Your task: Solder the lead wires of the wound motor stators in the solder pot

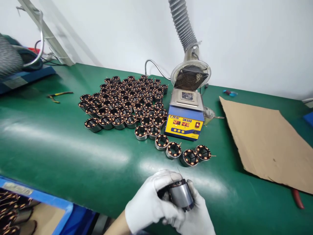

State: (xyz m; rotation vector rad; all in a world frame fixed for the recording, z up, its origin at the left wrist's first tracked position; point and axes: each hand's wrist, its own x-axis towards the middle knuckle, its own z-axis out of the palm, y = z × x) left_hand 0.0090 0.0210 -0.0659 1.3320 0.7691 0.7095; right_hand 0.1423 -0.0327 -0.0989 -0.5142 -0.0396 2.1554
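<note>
Reference point: the solder pot [184, 125]. Well to its left, on the near side, a blue crate [52, 198] holds stacked stators [9, 215], so you appear to have more stock to draw on. Left of the pot, farther off than the bench group, lie yellow-handled pliers [58, 94], unused. Directly left of the pot stands the dense bench group [127, 106] of copper-wound stators, ends up. On the pot's near side, your gloved left hand [154, 199] is closed around one side of the held stator [181, 195], which is tilted, a thin lead rising at its top. Your gloved right hand [199, 212] grips the same piece from its right. Between pot and hands, four stators form a loose row [173, 150]. Right of the pot lies a cardboard sheet [266, 140]. Assessment: one piece is in work; which standing stators are finished cannot be told.
</note>
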